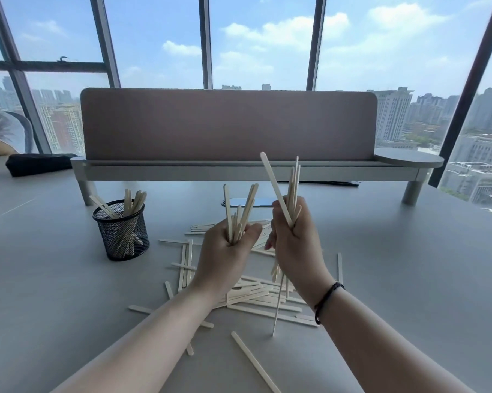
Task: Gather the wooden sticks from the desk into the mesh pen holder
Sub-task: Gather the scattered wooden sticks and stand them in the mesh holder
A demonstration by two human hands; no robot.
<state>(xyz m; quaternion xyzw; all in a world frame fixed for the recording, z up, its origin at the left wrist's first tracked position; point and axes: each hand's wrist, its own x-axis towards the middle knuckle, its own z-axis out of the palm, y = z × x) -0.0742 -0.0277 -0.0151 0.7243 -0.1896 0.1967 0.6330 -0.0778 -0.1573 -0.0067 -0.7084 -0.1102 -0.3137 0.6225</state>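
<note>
Both hands are lifted above the grey desk (409, 279), and each one holds a bunch of wooden sticks upright. The left hand (225, 259) has its fingers curled tightly around a small bunch (240, 211). The right hand (296, 242) grips a longer bunch (291, 182), whose ends also hang down under the palm. Many loose sticks (256, 296) lie crossed on the desk below the hands. The black mesh pen holder (121, 231) stands to the left, apart from the pile, with several sticks already inside.
</note>
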